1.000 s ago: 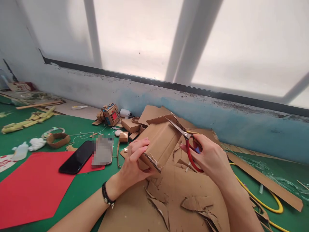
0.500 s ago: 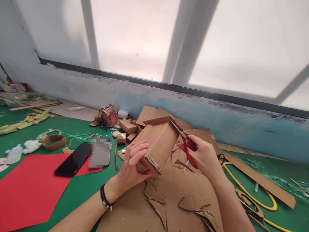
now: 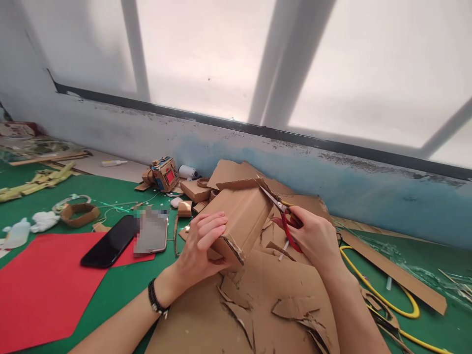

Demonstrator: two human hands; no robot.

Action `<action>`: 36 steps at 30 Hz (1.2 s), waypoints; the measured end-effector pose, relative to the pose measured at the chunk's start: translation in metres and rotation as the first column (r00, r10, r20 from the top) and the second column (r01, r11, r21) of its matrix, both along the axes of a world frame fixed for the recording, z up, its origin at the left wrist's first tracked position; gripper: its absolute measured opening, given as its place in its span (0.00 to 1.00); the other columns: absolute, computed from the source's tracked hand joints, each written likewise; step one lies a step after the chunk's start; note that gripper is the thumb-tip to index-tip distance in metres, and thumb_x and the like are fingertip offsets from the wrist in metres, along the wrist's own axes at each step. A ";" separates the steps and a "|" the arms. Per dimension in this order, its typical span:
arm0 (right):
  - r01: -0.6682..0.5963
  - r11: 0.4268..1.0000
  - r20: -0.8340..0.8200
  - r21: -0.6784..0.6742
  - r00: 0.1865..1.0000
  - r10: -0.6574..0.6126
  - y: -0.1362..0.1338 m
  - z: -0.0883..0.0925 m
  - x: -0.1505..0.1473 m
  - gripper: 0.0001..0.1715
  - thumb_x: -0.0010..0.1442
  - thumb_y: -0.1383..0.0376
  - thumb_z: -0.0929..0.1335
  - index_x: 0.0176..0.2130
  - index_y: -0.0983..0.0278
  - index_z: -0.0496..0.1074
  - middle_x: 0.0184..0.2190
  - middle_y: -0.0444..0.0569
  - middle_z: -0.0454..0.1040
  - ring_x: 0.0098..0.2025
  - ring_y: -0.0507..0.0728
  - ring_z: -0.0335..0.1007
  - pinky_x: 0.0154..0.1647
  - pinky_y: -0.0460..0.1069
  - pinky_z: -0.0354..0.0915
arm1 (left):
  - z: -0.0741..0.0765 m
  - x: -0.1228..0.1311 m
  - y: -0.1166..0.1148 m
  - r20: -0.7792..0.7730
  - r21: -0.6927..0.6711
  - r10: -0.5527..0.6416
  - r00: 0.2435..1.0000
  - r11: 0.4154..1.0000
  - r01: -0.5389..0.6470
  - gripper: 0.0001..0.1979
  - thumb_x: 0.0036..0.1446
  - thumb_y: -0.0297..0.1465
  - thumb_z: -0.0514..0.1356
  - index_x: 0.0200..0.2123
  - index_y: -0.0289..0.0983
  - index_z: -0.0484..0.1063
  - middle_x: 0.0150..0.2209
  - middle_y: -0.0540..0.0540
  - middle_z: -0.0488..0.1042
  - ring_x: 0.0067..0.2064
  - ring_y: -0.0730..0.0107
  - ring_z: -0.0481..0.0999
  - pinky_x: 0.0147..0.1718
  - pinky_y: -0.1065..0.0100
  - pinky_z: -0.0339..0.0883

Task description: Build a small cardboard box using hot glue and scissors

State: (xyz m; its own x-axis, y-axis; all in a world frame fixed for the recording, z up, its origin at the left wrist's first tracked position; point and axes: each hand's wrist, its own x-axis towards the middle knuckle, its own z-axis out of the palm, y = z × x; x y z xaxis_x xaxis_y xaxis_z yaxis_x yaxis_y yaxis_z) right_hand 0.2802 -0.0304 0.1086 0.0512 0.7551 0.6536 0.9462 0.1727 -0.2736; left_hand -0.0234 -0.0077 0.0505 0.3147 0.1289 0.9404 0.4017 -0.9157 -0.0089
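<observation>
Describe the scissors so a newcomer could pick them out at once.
Above the green table, the left hand holds a cardboard box. At its far end, the right hand holds the scissors, whose metal blades and red handles stand out from the brown cardboard.

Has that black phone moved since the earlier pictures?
No. Against the red paper, the black phone keeps its place and slant; the whole view has just shifted slightly.
</observation>
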 end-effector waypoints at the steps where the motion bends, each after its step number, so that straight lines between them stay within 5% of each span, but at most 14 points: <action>1: 0.017 1.000 0.004 0.006 1.000 -0.017 0.002 -0.002 0.001 0.45 0.63 0.24 0.59 0.31 0.58 0.74 0.23 0.46 0.73 0.25 0.55 0.63 0.28 0.48 0.53 | 0.000 0.000 0.000 -0.008 -0.003 -0.001 1.000 1.000 0.001 0.49 0.54 0.30 0.75 0.74 0.40 0.56 0.59 0.33 0.77 0.64 0.44 0.79 0.65 0.43 0.71; 8: -0.007 0.979 -0.027 -0.206 1.000 0.001 0.000 0.003 0.000 0.38 0.64 0.28 0.63 0.31 0.57 0.67 0.25 0.44 0.72 0.26 0.55 0.62 0.28 0.47 0.53 | 0.007 -0.002 0.001 -0.103 0.027 -0.004 0.995 1.000 0.007 0.46 0.54 0.27 0.74 0.71 0.37 0.58 0.58 0.33 0.79 0.65 0.47 0.79 0.67 0.45 0.68; 15: 0.044 0.978 -0.039 -0.202 0.998 -0.053 -0.003 0.010 -0.003 0.37 0.62 0.29 0.63 0.29 0.57 0.59 0.25 0.44 0.70 0.27 0.55 0.60 0.28 0.48 0.52 | 0.007 0.002 -0.005 -0.167 0.077 0.025 0.986 0.997 -0.013 0.42 0.58 0.27 0.73 0.71 0.36 0.58 0.56 0.33 0.82 0.65 0.49 0.79 0.69 0.47 0.65; 20: 0.050 0.978 -0.095 -0.202 0.993 -0.070 0.000 0.005 0.000 0.39 0.59 0.27 0.64 0.26 0.57 0.62 0.20 0.43 0.65 0.25 0.55 0.55 0.28 0.48 0.52 | 0.005 -0.002 -0.002 -0.182 0.059 0.040 0.982 0.998 -0.030 0.44 0.60 0.27 0.72 0.74 0.40 0.55 0.59 0.37 0.82 0.67 0.53 0.77 0.73 0.47 0.61; 24: 0.022 0.978 -0.176 -0.206 0.983 -0.059 0.005 -0.001 0.002 0.40 0.57 0.25 0.65 0.25 0.57 0.64 0.19 0.42 0.63 0.25 0.54 0.52 0.28 0.48 0.51 | 0.000 -0.006 0.002 -0.190 0.022 0.102 0.977 0.995 -0.099 0.50 0.58 0.25 0.73 0.77 0.46 0.53 0.66 0.39 0.77 0.77 0.48 0.62 0.79 0.34 0.41; 27: 0.024 0.987 -0.243 -0.157 0.968 -0.062 0.008 -0.009 0.001 0.38 0.60 0.28 0.67 0.26 0.58 0.66 0.20 0.40 0.64 0.25 0.53 0.51 0.29 0.48 0.52 | -0.003 -0.004 0.003 0.060 -0.226 0.138 0.989 0.967 -0.122 0.56 0.57 0.29 0.76 0.78 0.58 0.48 0.80 0.43 0.54 0.82 0.41 0.44 0.78 0.30 0.39; 29: 0.092 0.991 -0.229 -0.094 0.967 -0.111 0.010 -0.014 -0.001 0.36 0.63 0.30 0.67 0.28 0.58 0.69 0.19 0.40 0.65 0.24 0.53 0.54 0.29 0.48 0.52 | -0.001 0.001 0.001 0.343 -0.543 0.066 0.937 0.828 0.140 0.62 0.55 0.40 0.78 0.79 0.63 0.40 0.84 0.45 0.35 0.82 0.37 0.44 0.75 0.35 0.57; 31: 0.170 0.985 -0.167 0.003 0.972 -0.167 0.012 -0.020 -0.003 0.35 0.65 0.32 0.67 0.30 0.58 0.72 0.20 0.41 0.68 0.24 0.53 0.58 0.29 0.48 0.52 | 0.005 0.005 -0.001 0.617 -0.694 0.026 0.786 0.490 0.528 0.64 0.53 0.53 0.77 0.79 0.65 0.36 0.83 0.46 0.26 0.80 0.35 0.51 0.65 0.42 0.74; 33: 0.201 0.973 -0.077 0.109 0.978 -0.193 0.014 -0.026 -0.006 0.35 0.69 0.33 0.65 0.32 0.59 0.74 0.21 0.43 0.71 0.25 0.54 0.63 0.30 0.48 0.51 | 0.013 0.006 -0.002 0.793 -0.607 0.094 0.602 0.189 0.772 0.60 0.51 0.59 0.74 0.77 0.63 0.42 0.83 0.44 0.32 0.75 0.38 0.62 0.55 0.47 0.82; 34: 0.194 0.969 -0.024 0.151 0.981 -0.193 0.015 -0.029 -0.008 0.35 0.70 0.34 0.64 0.32 0.59 0.75 0.22 0.44 0.72 0.26 0.54 0.65 0.30 0.49 0.51 | 0.018 0.006 -0.002 0.835 -0.546 0.149 0.529 0.108 0.831 0.57 0.51 0.60 0.74 0.76 0.60 0.48 0.83 0.42 0.39 0.72 0.41 0.68 0.52 0.48 0.83; 36: 0.170 0.965 0.069 0.202 0.980 -0.187 0.016 -0.033 -0.011 0.36 0.73 0.36 0.63 0.32 0.61 0.75 0.23 0.45 0.74 0.27 0.55 0.68 0.30 0.49 0.50 | 0.025 0.004 -0.002 0.860 -0.470 0.249 0.446 0.044 0.882 0.51 0.50 0.59 0.75 0.71 0.55 0.57 0.79 0.40 0.54 0.62 0.51 0.77 0.47 0.53 0.85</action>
